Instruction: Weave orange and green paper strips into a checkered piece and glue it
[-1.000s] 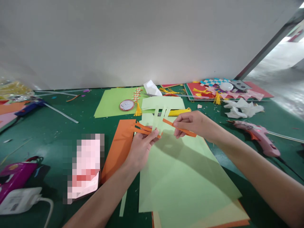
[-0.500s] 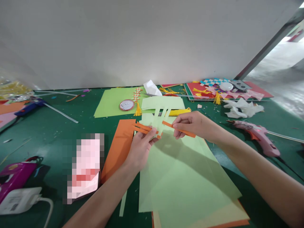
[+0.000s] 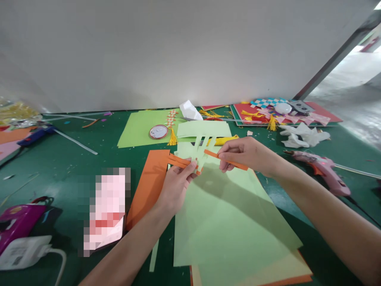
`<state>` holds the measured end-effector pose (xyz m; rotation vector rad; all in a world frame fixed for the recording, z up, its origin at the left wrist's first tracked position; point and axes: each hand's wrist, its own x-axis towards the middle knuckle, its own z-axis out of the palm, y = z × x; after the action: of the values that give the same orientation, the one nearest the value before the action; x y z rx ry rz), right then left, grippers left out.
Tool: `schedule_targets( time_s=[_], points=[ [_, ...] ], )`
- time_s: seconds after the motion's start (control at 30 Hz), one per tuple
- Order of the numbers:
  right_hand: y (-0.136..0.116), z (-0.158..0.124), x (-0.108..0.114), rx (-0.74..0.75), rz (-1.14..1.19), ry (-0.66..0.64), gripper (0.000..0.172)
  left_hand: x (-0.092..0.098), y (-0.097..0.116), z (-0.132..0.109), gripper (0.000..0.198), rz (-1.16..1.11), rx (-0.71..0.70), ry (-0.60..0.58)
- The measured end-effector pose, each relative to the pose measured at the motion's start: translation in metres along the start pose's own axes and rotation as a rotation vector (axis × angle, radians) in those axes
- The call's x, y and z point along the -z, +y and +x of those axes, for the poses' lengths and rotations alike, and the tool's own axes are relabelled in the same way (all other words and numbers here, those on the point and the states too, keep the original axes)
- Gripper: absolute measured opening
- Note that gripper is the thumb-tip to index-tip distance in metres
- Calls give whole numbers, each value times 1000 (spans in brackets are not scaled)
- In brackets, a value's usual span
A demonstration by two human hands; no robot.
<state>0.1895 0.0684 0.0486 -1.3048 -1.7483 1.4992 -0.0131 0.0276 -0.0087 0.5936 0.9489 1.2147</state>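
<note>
My left hand (image 3: 179,183) pinches a small weave of orange paper strips (image 3: 179,161) and pale green paper strips (image 3: 204,147). The orange ends point left from my thumb, while the green ends fan upward. Between the thumb and fingers of my right hand (image 3: 239,155) is a single orange paper strip (image 3: 210,153), its left end close to the green strips. Whether that end touches them I cannot tell. Beneath both hands lies a stack of light green paper sheets (image 3: 229,222). Orange paper (image 3: 150,178) lies left of the stack, partly behind my left forearm.
A yellow cutter (image 3: 228,140), a round dish (image 3: 158,132) and a yellow tassel (image 3: 172,137) lie beyond my hands. On the right are a pink glue gun (image 3: 324,169) and crumpled tissue (image 3: 305,135). A blurred-out phone (image 3: 108,214) and a white charger (image 3: 25,252) are on the left.
My right hand has shifted slightly right with its orange strip. The green strip ends now lean a little further right, and the orange ends in my left hand sit closer together.
</note>
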Motion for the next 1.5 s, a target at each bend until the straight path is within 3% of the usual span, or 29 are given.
schedule_targets(
  time_s=[0.37,0.83,1.3,1.5],
  points=[
    [0,2,8,-39,4,215,27,2,-1,0,18,9,24,45],
    [6,4,4,-115,-10,81,20,1,-1,0,19,-8,3,51],
    [6,6,7,-90,93,164,26,-1,1,-1,21,9,20,66],
    [8,8,8,-102,156,133,25,2,0,0,20,21,16,49]
  ],
)
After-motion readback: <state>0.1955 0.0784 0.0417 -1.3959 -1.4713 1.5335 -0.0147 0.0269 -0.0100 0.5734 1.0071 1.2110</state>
